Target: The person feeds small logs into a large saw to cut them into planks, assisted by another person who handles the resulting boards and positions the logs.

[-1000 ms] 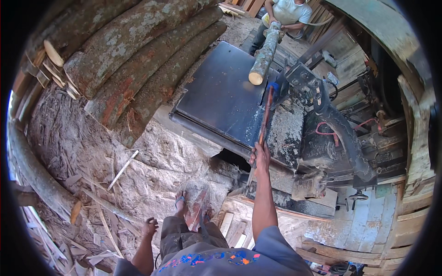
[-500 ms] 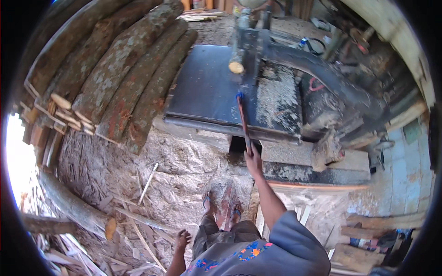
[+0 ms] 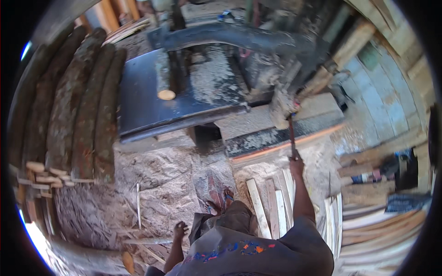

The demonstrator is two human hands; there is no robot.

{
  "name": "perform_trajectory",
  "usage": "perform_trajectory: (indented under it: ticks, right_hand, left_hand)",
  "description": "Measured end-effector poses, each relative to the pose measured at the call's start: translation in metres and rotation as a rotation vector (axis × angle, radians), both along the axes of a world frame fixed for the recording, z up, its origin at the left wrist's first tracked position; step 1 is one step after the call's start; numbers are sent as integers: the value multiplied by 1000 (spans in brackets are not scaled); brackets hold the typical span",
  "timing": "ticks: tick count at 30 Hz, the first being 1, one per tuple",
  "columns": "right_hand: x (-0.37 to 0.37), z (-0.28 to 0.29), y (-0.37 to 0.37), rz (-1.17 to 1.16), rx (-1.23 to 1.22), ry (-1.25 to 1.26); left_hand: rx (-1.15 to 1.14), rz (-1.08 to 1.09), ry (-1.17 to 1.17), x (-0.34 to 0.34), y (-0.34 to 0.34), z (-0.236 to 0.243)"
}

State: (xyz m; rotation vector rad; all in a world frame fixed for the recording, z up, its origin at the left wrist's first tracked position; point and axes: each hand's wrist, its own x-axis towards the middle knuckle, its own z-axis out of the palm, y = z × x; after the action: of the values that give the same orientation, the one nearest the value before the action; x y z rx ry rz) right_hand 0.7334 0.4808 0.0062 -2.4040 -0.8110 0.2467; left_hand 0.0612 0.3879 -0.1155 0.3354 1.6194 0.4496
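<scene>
My right hand [image 3: 296, 164], its arm stretched forward, is closed round the lower end of a thin dark reddish stick [image 3: 292, 133]. The stick's far end, which shows blue, reaches to a worn wooden block [image 3: 280, 110] beside the machine; whether they touch I cannot tell. My left hand [image 3: 181, 229] hangs low near my left side, fingers loosely bent and apart, holding nothing. Ahead on the left, a short log [image 3: 164, 76] with a pale cut end lies on the dark metal table [image 3: 140, 99]. Sawdust [image 3: 214, 76] covers the table's right part.
Several bark-covered logs [image 3: 64, 115] are stacked on the left. A thick dark beam [image 3: 230, 37] crosses behind the table. Sawn strips [image 3: 258, 207] lie by my right leg, with more boards [image 3: 382, 234] at the right. Sawdust and wood scraps cover the floor; another log [image 3: 92, 257] lies low left.
My view has turned right. My right hand has swung the stick off the metal table, rightward to the wooden block. My left hand stays low at my side.
</scene>
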Motion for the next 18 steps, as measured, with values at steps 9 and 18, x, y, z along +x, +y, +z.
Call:
perform_trajectory:
  ticks: [9, 18]
  right_hand:
    - [-61, 68, 170, 160, 1, -569]
    - [-332, -18, 309, 492, 219, 849]
  left_hand:
    - [427, -221, 171, 7, 179, 99]
    - [641, -257, 65, 92, 373, 181]
